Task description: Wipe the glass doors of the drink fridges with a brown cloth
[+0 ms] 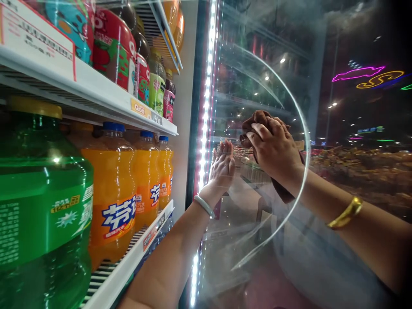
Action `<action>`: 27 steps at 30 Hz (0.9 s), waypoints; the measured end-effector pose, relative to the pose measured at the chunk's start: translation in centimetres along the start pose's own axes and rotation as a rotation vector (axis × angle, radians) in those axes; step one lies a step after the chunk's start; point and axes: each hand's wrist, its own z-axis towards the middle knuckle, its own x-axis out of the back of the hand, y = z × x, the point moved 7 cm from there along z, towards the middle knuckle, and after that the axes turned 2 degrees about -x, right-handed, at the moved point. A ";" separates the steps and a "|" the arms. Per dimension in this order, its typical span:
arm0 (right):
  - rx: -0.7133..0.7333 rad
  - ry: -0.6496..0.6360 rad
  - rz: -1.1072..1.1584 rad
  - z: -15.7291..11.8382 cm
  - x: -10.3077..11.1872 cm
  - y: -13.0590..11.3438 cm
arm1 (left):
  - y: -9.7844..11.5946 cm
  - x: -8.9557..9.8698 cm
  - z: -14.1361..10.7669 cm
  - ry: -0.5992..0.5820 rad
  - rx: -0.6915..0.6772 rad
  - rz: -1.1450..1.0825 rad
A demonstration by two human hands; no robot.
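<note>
A dark brown cloth [257,118] is bunched under my right hand [275,143], whose fingers curl over it and press it against the glass door [244,240]. Part of the cloth hangs down below the wrist. To the left, my left hand [222,165] lies flat on the glass with its fingers stretched out and holds nothing. It is close to the lit strip [206,107] along the door's edge. On the left wrist is a pale bangle [204,207], on the right a gold one [347,213].
Left of the door are fridge shelves [106,103] with a large green bottle [38,206], orange soda bottles [111,193] and smaller juice bottles [156,83]. A curved white line [301,111] marks the glass. Neon shapes [358,74] glow beyond at the right.
</note>
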 end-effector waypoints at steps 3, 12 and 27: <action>0.006 -0.032 0.030 1.9 -2.1 -1.6 | -0.5 0.2 -0.4 0.019 0.030 0.033; 0.219 -0.092 -0.005 -2.1 -1.6 -3.9 | -2.0 -0.5 -1.5 0.018 0.023 0.080; 0.262 -0.059 0.070 -6.4 -3.5 -9.3 | -3.7 -0.8 -5.6 0.079 0.141 0.060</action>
